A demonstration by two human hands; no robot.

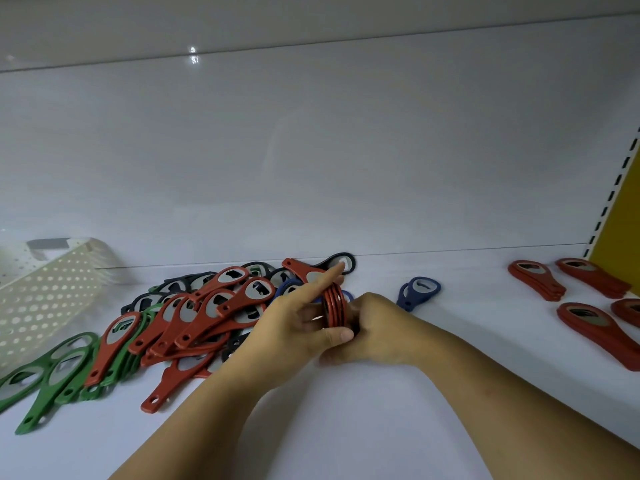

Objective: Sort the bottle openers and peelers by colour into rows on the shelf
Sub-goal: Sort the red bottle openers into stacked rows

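Note:
A small stack of red bottle openers stands on edge at the middle of the white shelf. My left hand grips it from the left with thumb below and index finger stretched out over it. My right hand holds it from the right. To the left lies a mixed pile of red openers, with green openers at the near left and dark ones behind. Two blue openers lie just right of my hands. Stacks of red openers lie in rows at the far right.
A cream perforated basket stands tilted at the far left. The white back wall of the shelf rises behind the pile. A yellow panel with a slotted upright bounds the right side.

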